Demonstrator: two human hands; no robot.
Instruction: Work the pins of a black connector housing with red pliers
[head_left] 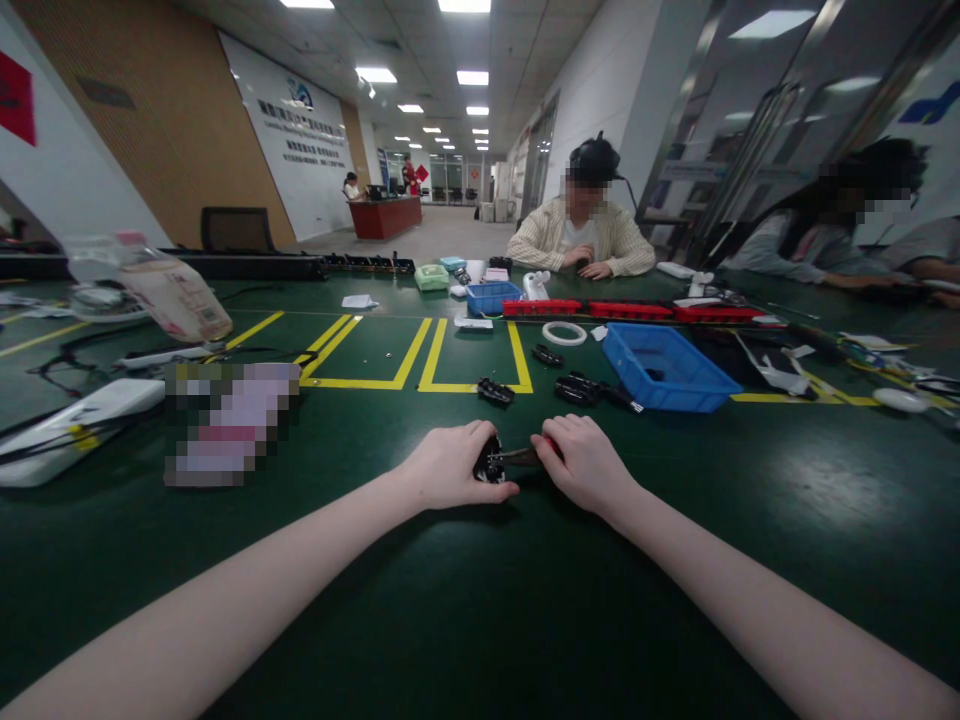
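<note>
My left hand [454,462] is closed around a small black plastic part [489,462], its thumb below and fingers above. My right hand [589,462] grips what look like pliers [519,457], with a bit of red handle showing at the fingers. The metal tip of the pliers reaches left to the black part and seems to touch it. Just beyond my hands lie similar black parts, one black part [496,392] nearer and another black part [547,355] farther off. A larger black piece [577,388] rests beside them.
A blue bin [667,370] stands right of the black parts, near a white ring [564,333]. Red strips [585,309] run across the table. At left are a bottle [176,290], a white device [90,430] and cables. A person [585,225] sits opposite; others sit at right.
</note>
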